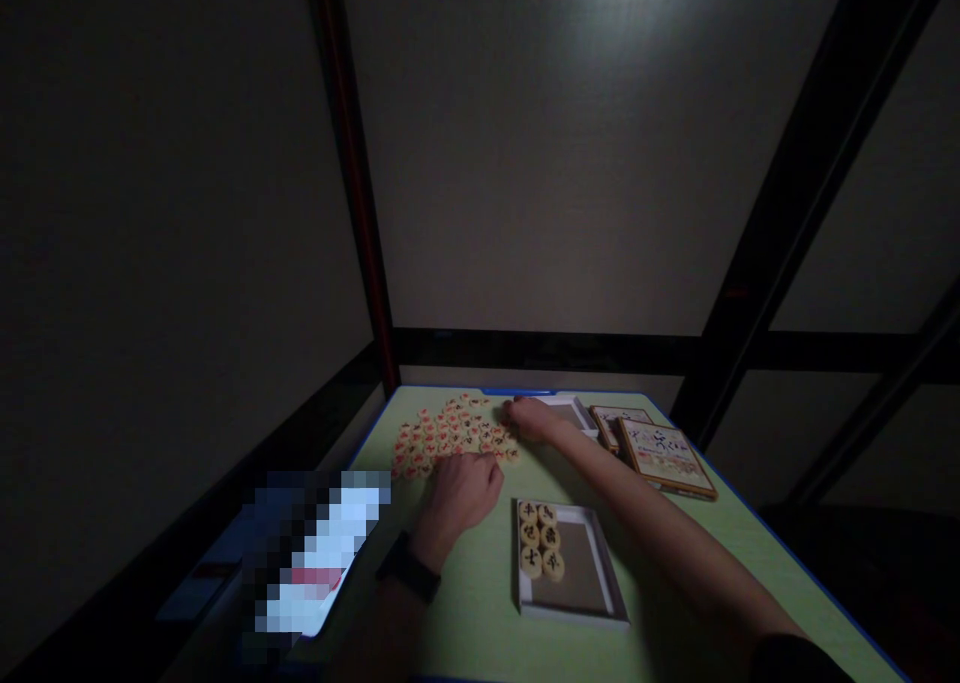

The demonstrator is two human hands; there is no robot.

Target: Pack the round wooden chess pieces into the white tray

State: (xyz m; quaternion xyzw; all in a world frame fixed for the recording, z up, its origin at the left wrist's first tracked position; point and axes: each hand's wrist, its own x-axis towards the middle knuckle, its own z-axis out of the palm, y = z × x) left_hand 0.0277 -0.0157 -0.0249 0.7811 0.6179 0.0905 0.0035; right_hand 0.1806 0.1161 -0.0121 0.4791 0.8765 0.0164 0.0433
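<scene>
My left hand (466,485), a dark watch on its wrist, rests at the near edge of a wide group of Chinese chess pieces (420,448). Its fingers are curled, and their tips are hidden. At the group's far right edge is my right hand (529,419), fingers bent down and closed among the pieces; what they hold is hidden. The loose pieces are pale round discs, most with red characters and some with dark ones. Between my forearms lies an open shallow box (589,563) with several black-character pieces (531,535) in two columns at its left side.
Behind my right forearm is another open white tray (581,415). Two printed game boxes (667,455) overlap at the table's right side. A lit screen (330,563), partly pixelated, is at the left edge. The green table (480,603) has blue edging and stands against panelled walls.
</scene>
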